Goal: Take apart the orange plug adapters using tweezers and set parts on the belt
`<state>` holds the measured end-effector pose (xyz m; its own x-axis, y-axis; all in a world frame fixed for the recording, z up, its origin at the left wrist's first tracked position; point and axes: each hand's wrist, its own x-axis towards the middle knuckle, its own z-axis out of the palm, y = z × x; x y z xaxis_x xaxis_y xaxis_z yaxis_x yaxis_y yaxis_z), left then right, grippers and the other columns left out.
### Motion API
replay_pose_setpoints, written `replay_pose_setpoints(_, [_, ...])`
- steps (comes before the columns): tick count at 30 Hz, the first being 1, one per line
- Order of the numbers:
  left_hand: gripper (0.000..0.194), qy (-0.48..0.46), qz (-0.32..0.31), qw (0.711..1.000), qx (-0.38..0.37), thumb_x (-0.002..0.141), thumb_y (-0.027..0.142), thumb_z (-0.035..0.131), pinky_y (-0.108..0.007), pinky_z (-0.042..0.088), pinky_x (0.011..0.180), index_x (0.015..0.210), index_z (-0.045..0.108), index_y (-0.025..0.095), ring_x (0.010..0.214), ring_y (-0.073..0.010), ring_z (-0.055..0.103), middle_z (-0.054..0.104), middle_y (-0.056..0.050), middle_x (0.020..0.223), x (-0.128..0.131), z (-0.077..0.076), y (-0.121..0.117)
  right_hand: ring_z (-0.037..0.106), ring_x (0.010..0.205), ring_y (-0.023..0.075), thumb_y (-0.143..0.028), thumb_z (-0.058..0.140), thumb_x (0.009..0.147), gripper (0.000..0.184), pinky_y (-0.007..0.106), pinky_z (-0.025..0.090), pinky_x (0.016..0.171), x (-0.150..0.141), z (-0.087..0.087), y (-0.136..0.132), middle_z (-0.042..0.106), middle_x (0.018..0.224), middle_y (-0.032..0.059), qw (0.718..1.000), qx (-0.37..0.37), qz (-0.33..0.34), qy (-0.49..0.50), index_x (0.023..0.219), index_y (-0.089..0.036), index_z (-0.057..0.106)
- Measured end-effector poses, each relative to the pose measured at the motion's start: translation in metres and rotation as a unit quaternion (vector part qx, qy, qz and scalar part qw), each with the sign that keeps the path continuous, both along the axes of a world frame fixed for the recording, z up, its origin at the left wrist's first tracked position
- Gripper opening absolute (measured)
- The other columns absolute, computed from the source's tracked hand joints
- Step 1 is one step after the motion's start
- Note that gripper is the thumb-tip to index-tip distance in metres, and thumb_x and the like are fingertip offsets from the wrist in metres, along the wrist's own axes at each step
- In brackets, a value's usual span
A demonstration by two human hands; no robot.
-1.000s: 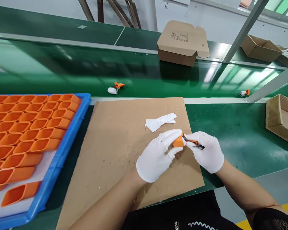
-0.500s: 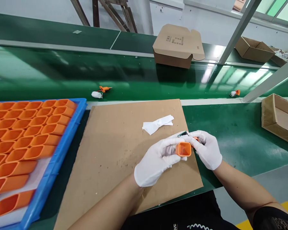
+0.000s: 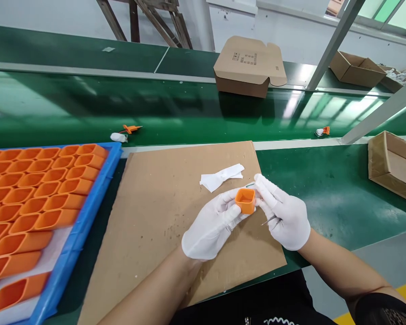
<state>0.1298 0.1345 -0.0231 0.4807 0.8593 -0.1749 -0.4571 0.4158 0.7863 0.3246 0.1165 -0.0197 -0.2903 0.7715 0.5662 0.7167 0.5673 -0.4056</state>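
Observation:
My gloved left hand (image 3: 211, 225) is closed around a small orange plastic square-mouthed sleeve (image 3: 245, 201), its opening tilted toward me. A thin pale piece with a dark green edge (image 3: 250, 184) shows just behind the sleeve, mostly hidden by fingers. My gloved right hand (image 3: 284, 212) is closed beside it, fingertips at the sleeve's far right side. From its curled fingers sticks a thin metal tool with pointed tips (image 3: 272, 220); the rest of the tool is hidden. Both hands are above a brown cardboard sheet (image 3: 162, 216).
A blue tray (image 3: 67, 253) with rows of orange sleeves (image 3: 37, 205) stands at the left. A crumpled white strip (image 3: 221, 177) lies on the cardboard. Orange-and-white pieces (image 3: 131, 129) sit on the green belt (image 3: 176, 108). Cardboard boxes (image 3: 250, 63) stand behind and at the right (image 3: 392, 167).
The orange sleeve and my left hand have moved slightly up and left. My right hand has turned, bringing the metal tips into view. Pieces on the belt have shifted left.

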Motion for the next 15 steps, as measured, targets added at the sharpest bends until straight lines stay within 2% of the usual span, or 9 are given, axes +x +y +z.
replay_pose_setpoints(4, [0.045, 0.029, 0.007, 1.0, -0.006, 0.078, 0.047, 0.083, -0.042, 0.057, 0.099, 0.113, 0.076, 0.022, 0.113, -0.0287, 0.068, 0.074, -0.012, 0.121, 0.0, -0.005, 0.0, 0.077, 0.083, 0.0192, -0.005, 0.053, 0.087, 0.07, 0.027, 0.055, 0.052, 0.003, 0.0, -0.002, 0.057, 0.147, 0.007, 0.997, -0.013, 0.02, -0.073, 0.152, -0.028, 0.046])
replay_pose_setpoints(6, [0.044, 0.044, 0.001, 0.999, 0.003, 0.078, 0.048, 0.083, -0.041, 0.057, 0.098, 0.113, 0.076, 0.022, 0.113, -0.0294, 0.068, 0.074, -0.012, 0.12, 0.0, -0.006, 0.002, 0.074, 0.068, 0.0166, -0.006, 0.053, 0.083, 0.071, 0.028, 0.052, 0.049, 0.004, 0.001, -0.003, 0.056, 0.147, 0.0074, 0.994, -0.033, 0.017, -0.102, 0.151, -0.027, 0.049])
replay_pose_setpoints(8, [0.042, 0.047, -0.012, 0.999, 0.014, 0.081, 0.048, 0.08, -0.042, 0.056, 0.098, 0.113, 0.076, 0.022, 0.112, -0.0295, 0.068, 0.074, -0.012, 0.119, -0.001, -0.005, 0.004, 0.076, 0.076, 0.0181, -0.011, 0.055, 0.088, 0.067, 0.028, 0.058, 0.057, 0.004, 0.001, -0.003, 0.055, 0.149, 0.0071, 0.995, -0.062, 0.024, -0.075, 0.152, -0.028, 0.047])
replay_pose_setpoints(10, [0.04, 0.042, -0.024, 0.999, 0.023, 0.082, 0.049, 0.079, -0.043, 0.056, 0.097, 0.112, 0.076, 0.022, 0.109, -0.0292, 0.068, 0.075, -0.012, 0.115, -0.002, -0.002, 0.006, 0.076, 0.097, 0.0198, -0.018, 0.057, 0.095, 0.064, 0.028, 0.063, 0.074, 0.005, 0.001, -0.001, 0.054, 0.151, 0.0051, 0.995, -0.093, 0.031, -0.005, 0.156, -0.03, 0.04])
replay_pose_setpoints(12, [0.039, 0.04, -0.035, 0.998, 0.029, 0.081, 0.049, 0.079, -0.039, 0.057, 0.09, 0.109, 0.077, 0.022, 0.103, -0.0272, 0.069, 0.075, -0.012, 0.11, -0.003, 0.002, 0.008, 0.072, 0.11, 0.0188, -0.021, 0.059, 0.098, 0.065, 0.028, 0.063, 0.088, 0.008, -0.001, 0.002, 0.055, 0.15, 0.0032, 0.991, -0.11, 0.049, 0.057, 0.157, -0.033, 0.035])
replay_pose_setpoints(15, [0.033, 0.063, -0.058, 0.995, 0.051, 0.081, 0.046, 0.079, -0.034, 0.057, 0.078, 0.101, 0.078, 0.02, 0.093, -0.0241, 0.068, 0.074, -0.012, 0.106, -0.005, 0.008, 0.009, 0.069, 0.119, 0.0181, -0.019, 0.06, 0.098, 0.06, 0.031, 0.061, 0.098, 0.014, -0.002, 0.008, 0.063, 0.142, 0.0026, 0.984, -0.101, 0.113, 0.098, 0.153, -0.035, 0.042])
